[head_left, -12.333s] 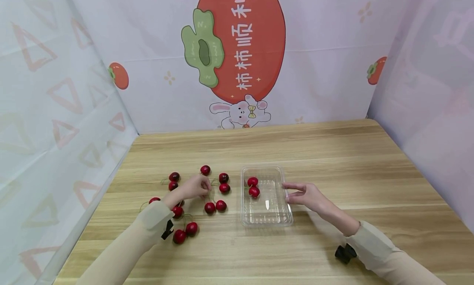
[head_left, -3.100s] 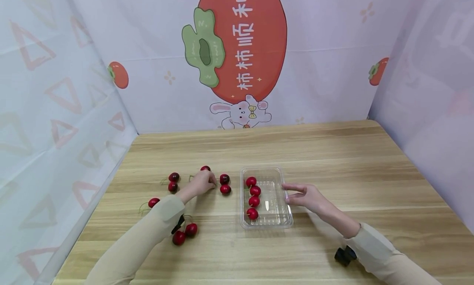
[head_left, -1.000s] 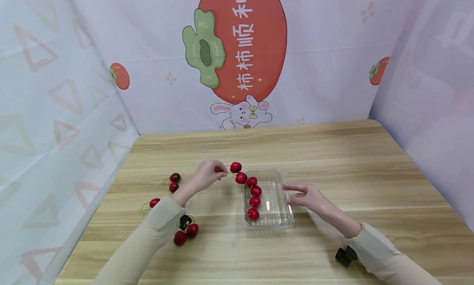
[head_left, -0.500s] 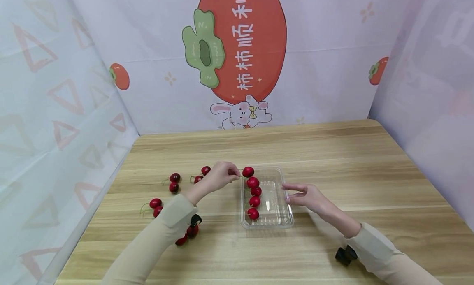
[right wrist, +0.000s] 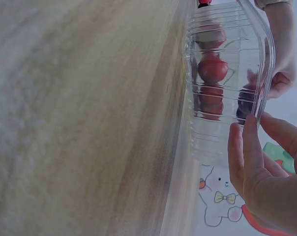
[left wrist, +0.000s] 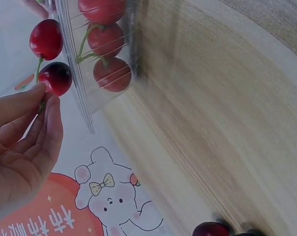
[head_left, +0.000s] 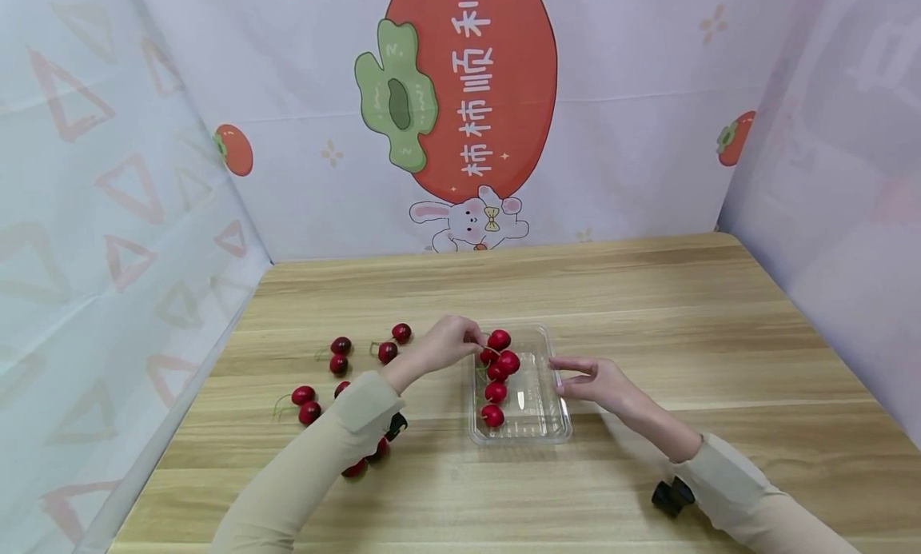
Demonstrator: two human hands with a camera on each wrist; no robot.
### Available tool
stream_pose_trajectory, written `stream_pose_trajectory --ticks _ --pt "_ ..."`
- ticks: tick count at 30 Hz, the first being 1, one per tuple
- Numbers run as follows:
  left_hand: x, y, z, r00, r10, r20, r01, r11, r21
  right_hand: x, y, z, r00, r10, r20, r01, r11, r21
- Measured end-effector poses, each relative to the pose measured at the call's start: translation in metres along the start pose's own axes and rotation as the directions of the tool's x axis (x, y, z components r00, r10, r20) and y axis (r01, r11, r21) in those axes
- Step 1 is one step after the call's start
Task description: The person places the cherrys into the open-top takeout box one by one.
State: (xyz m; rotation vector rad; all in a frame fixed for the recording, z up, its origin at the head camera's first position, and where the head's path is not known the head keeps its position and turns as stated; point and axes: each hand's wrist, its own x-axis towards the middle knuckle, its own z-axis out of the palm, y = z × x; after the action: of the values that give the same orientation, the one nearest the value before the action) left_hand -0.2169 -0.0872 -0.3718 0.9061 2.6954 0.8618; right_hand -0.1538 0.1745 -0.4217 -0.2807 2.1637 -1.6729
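My left hand (head_left: 449, 342) pinches the green stems of a pair of red cherries (head_left: 508, 362) above the far left part of a clear plastic box (head_left: 520, 440). In the left wrist view the pinched pair, with a dark-sided cherry (left wrist: 55, 78), hangs beside the box wall, clear of my fingertips. Inside the box several cherries (head_left: 492, 416) lie in a row along its left side; the held pair partly covers the far ones. My right hand (head_left: 593, 382) holds the box's right rim, thumb and fingers on either side of the edge in the right wrist view.
On the table left of the box lie several stemmed cherries, among them a near-left pair (head_left: 309, 412), a far-left pair (head_left: 339, 364) and a far pair (head_left: 388, 352). Others (head_left: 352, 468) are partly hidden under my left sleeve. A printed cloth (head_left: 619, 138) stands behind the table.
The box went from two cherries to several. My left hand has taken the pair nearest the box by its stems and carried it right, over the box. My right hand has stayed at the rim.
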Motion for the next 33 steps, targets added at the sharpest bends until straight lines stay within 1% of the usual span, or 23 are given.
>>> stream_pose_trajectory --ticks 11,16,21,33 --pt "0.01 0.003 0.008 0.999 0.008 0.046 -0.009 0.999 0.032 0.0 0.001 -0.001 1.0 -0.007 0.004 0.007 1.0 -0.005" --pt "0.013 0.003 0.013 0.998 0.0 0.067 -0.002 0.999 0.037 0.0 0.0 0.0 1.0 -0.002 -0.007 0.002 1.0 -0.01" --pt "0.015 0.002 0.017 0.998 -0.005 0.069 0.002 0.999 0.049 0.0 0.0 0.0 1.0 0.003 -0.012 -0.003 1.0 -0.011" --pt "0.019 0.002 0.02 0.997 -0.01 0.078 0.003 0.996 0.088 0.0 -0.001 0.0 1.0 0.002 -0.013 -0.002 1.0 -0.01"
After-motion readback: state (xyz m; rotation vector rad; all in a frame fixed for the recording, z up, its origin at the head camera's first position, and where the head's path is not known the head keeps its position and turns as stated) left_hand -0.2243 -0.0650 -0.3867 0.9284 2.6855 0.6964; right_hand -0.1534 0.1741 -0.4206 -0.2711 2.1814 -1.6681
